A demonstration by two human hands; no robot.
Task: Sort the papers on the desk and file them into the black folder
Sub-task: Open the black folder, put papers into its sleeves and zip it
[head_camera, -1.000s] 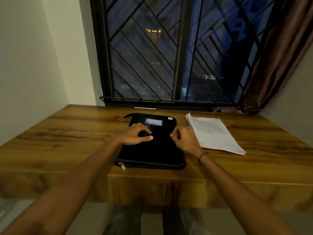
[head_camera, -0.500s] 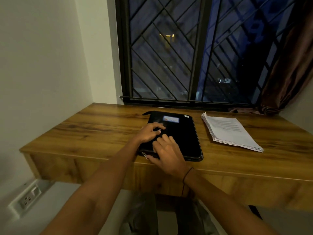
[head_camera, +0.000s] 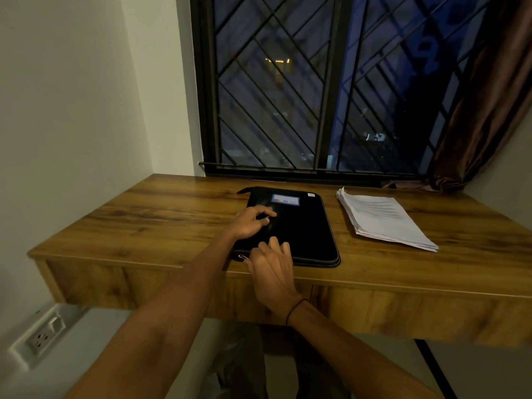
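A black zip folder (head_camera: 305, 226) lies shut on the wooden desk (head_camera: 172, 220), with a small label at its far end. My left hand (head_camera: 250, 223) rests on the folder's left half with its fingers spread. My right hand (head_camera: 272, 269) lies over the near left corner; its fingers are stretched onto the cover and its thumb sits beside the metal zip pull (head_camera: 240, 257). I cannot tell whether the thumb touches the pull. To the right of the folder, a stack of printed white papers (head_camera: 383, 220) lies untouched.
A barred window (head_camera: 316, 82) runs along the desk's back edge, and a brown curtain (head_camera: 483, 96) hangs at the right. White walls close in the left side. There is a wall socket (head_camera: 43, 336) low on the left, below the desk.
My right hand has moved from the folder's right edge across to its near left corner by the zip pull. My left hand has stayed on the cover. The view has shifted left.
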